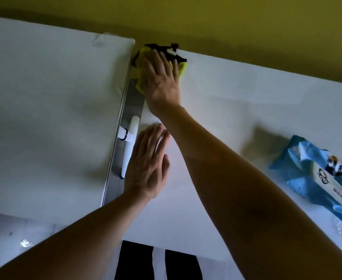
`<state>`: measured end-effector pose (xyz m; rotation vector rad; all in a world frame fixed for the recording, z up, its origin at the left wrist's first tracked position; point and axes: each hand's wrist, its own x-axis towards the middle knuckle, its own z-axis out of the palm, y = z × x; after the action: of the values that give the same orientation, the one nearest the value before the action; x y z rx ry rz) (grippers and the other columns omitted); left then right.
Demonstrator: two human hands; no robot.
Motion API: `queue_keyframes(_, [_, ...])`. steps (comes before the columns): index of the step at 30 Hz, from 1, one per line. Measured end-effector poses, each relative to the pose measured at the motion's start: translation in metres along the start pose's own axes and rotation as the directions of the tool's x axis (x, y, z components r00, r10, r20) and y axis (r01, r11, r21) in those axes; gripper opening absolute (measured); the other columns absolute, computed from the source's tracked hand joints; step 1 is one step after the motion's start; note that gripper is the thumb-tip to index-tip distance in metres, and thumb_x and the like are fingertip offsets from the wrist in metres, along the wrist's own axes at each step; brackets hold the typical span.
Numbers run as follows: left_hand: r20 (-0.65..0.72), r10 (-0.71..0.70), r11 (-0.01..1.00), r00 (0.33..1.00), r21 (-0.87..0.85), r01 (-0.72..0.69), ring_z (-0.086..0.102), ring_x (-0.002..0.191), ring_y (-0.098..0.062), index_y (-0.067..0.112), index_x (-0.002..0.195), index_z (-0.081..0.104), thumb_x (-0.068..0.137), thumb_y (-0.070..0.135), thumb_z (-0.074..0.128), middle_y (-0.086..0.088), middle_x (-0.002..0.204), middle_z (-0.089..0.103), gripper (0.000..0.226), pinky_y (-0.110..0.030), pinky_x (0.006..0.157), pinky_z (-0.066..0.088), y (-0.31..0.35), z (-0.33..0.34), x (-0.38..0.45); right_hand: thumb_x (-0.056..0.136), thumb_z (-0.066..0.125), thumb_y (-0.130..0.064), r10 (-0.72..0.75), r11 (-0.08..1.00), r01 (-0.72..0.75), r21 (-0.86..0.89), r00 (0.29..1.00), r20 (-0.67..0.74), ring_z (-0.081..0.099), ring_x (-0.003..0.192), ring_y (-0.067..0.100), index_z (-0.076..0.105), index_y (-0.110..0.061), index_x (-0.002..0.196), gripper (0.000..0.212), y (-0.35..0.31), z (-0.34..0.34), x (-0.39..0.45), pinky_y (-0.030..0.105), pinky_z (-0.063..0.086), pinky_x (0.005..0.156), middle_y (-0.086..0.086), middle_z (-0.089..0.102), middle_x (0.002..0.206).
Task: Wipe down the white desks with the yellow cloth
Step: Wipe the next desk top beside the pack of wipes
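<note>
Both hands lie flat, left hand (145,164) on the desk (226,110), right hand (162,81) pressing the yellow cloth (140,63) into its far corner; wiping seems mid-way.

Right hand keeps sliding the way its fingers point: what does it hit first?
Probably the yellow wall: the right hand, flat on the yellow cloth, is near the desk's far edge. Depth is uncertain.

The worktop (236,102) looks smooth, matt white. At its far left corner lies a soft yellow cloth (183,66); at its right edge, a glossy blue plastic pack (303,170).
</note>
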<state>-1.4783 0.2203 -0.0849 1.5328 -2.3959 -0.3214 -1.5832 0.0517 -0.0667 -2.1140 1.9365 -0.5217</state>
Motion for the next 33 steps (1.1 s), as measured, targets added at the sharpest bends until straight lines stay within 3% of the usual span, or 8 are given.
queue_keyframes(3, [0.004, 0.024, 1.0, 1.0, -0.013, -0.024, 0.026, 0.158, -0.032, 0.007, 0.159, 0.039, 0.103, 0.02, 0.041, -0.014, 0.169, 0.031, 0.058, -0.049, 0.13, 0.02, -0.001, -0.001, 0.0, 0.103, 0.035, -0.042, -0.026, 0.998, 0.029, -0.056, 0.998, 0.055, 0.015, 0.155, 0.022, 0.032, -0.026, 0.158, 0.057, 0.016, -0.004, 0.004, 0.045, 0.004, 0.127, 0.003, 0.023, 0.167])
queue_keyframes(6, [0.019, 0.024, 1.0, 1.0, -0.02, -0.023, 0.027, 0.158, -0.033, 0.007, 0.16, 0.038, 0.104, 0.02, 0.039, -0.013, 0.169, 0.031, 0.057, -0.052, 0.128, 0.023, 0.0, -0.001, 0.0, 0.091, 0.036, -0.04, 0.168, 0.985, -0.172, -0.019, 0.975, -0.147, 0.031, 0.148, 0.023, 0.046, -0.029, 0.149, 0.06, 0.079, -0.022, -0.014, 0.046, 0.018, 0.123, 0.002, 0.041, 0.157])
queue_keyframes(14, [0.029, 0.003, 1.0, 1.0, -0.018, -0.003, 0.026, 0.157, -0.035, 0.006, 0.161, 0.037, 0.104, 0.02, 0.038, -0.013, 0.169, 0.03, 0.058, -0.055, 0.126, 0.024, 0.0, 0.0, 0.001, 0.098, 0.037, -0.039, 0.686, 0.701, -0.712, 0.026, 0.664, -0.296, 0.022, 0.153, 0.029, 0.035, -0.02, 0.157, 0.062, 0.17, -0.074, -0.052, 0.046, 0.01, 0.124, 0.012, 0.026, 0.165])
queue_keyframes(17, [0.025, 0.007, 1.0, 1.0, -0.014, -0.007, 0.026, 0.158, -0.035, 0.006, 0.16, 0.037, 0.104, 0.02, 0.038, -0.013, 0.169, 0.03, 0.058, -0.054, 0.127, 0.023, 0.001, 0.001, 0.0, 0.086, 0.048, -0.032, 0.413, 0.896, -0.443, -0.002, 0.836, -0.361, 0.044, 0.139, 0.036, 0.057, -0.018, 0.142, 0.059, 0.104, -0.037, -0.019, 0.053, 0.029, 0.115, 0.014, 0.05, 0.15])
queue_keyframes(19, [0.022, 0.003, 1.0, 1.0, -0.007, -0.002, 0.026, 0.157, -0.034, 0.006, 0.16, 0.038, 0.104, 0.02, 0.038, -0.014, 0.169, 0.03, 0.058, -0.051, 0.129, 0.02, 0.0, 0.001, -0.001, 0.092, 0.043, -0.031, 0.122, 0.992, -0.126, -0.007, 0.973, -0.197, 0.037, 0.145, 0.036, 0.053, -0.017, 0.147, 0.057, 0.046, -0.011, -0.011, 0.057, 0.023, 0.118, 0.015, 0.045, 0.154])
queue_keyframes(23, [0.018, 0.016, 1.0, 1.0, 0.02, -0.017, 0.027, 0.157, -0.034, 0.008, 0.161, 0.037, 0.105, 0.021, 0.038, -0.015, 0.168, 0.032, 0.057, -0.047, 0.13, 0.018, -0.001, 0.002, -0.001, 0.105, 0.036, -0.04, -0.062, 0.998, 0.062, 0.0, 0.998, 0.019, 0.018, 0.155, 0.026, 0.032, -0.022, 0.158, 0.056, 0.015, -0.001, -0.022, 0.047, 0.008, 0.127, 0.008, 0.025, 0.166])
queue_keyframes(27, [0.013, 0.018, 1.0, 1.0, -0.002, -0.018, 0.026, 0.157, -0.035, 0.008, 0.16, 0.038, 0.103, 0.019, 0.041, -0.014, 0.169, 0.031, 0.058, -0.052, 0.128, 0.022, -0.001, 0.003, 0.0, 0.097, 0.041, -0.039, 0.171, 0.985, -0.168, 0.03, 0.972, -0.16, 0.027, 0.151, 0.029, 0.042, -0.021, 0.153, 0.059, 0.09, -0.032, -0.069, 0.048, 0.016, 0.124, 0.01, 0.036, 0.161])
queue_keyframes(33, [-0.01, 0.021, 1.0, 1.0, -0.017, -0.021, 0.023, 0.158, -0.034, 0.006, 0.159, 0.039, 0.101, 0.016, 0.04, -0.015, 0.169, 0.03, 0.059, -0.052, 0.129, 0.019, 0.0, 0.002, 0.001, 0.102, 0.038, -0.036, 0.617, 0.776, -0.628, 0.061, 0.736, -0.28, 0.018, 0.154, 0.031, 0.031, -0.019, 0.158, 0.059, 0.164, -0.075, -0.131, 0.049, 0.005, 0.126, 0.013, 0.023, 0.165])
